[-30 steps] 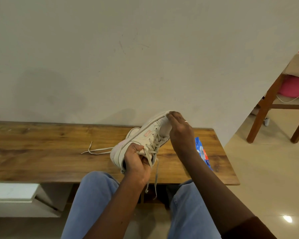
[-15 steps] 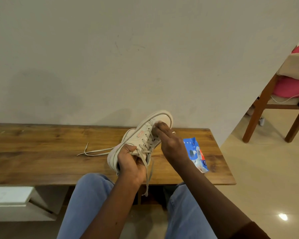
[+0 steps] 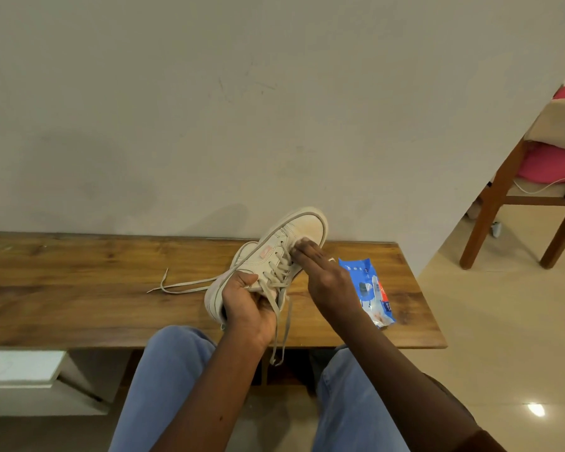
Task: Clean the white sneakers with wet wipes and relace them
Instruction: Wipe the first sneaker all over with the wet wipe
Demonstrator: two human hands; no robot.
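Observation:
A white sneaker (image 3: 274, 252) with a small pink tag is held tilted above the wooden table (image 3: 79, 288), toe pointing up and away. My left hand (image 3: 247, 305) grips it at the heel opening. My right hand (image 3: 320, 275) presses a white wet wipe (image 3: 299, 243) with flat fingers against the upper just below the toe cap; only a sliver of the wipe shows. Loose laces (image 3: 183, 283) trail left over the table, and one end hangs down past the table's front edge. A blue pack of wet wipes (image 3: 371, 288) lies on the table right of my right hand.
A plain wall stands right behind the table. A wooden chair (image 3: 509, 197) with pink cushions and a white cable is at the far right on the tiled floor. My knees in blue jeans (image 3: 163, 380) are under the table's front edge. A white shelf (image 3: 20, 367) sits low left.
My right hand slid from the sneaker's toe tip down toward the laces, wiping the upper. The blue pack, partly hidden before, is now in full view.

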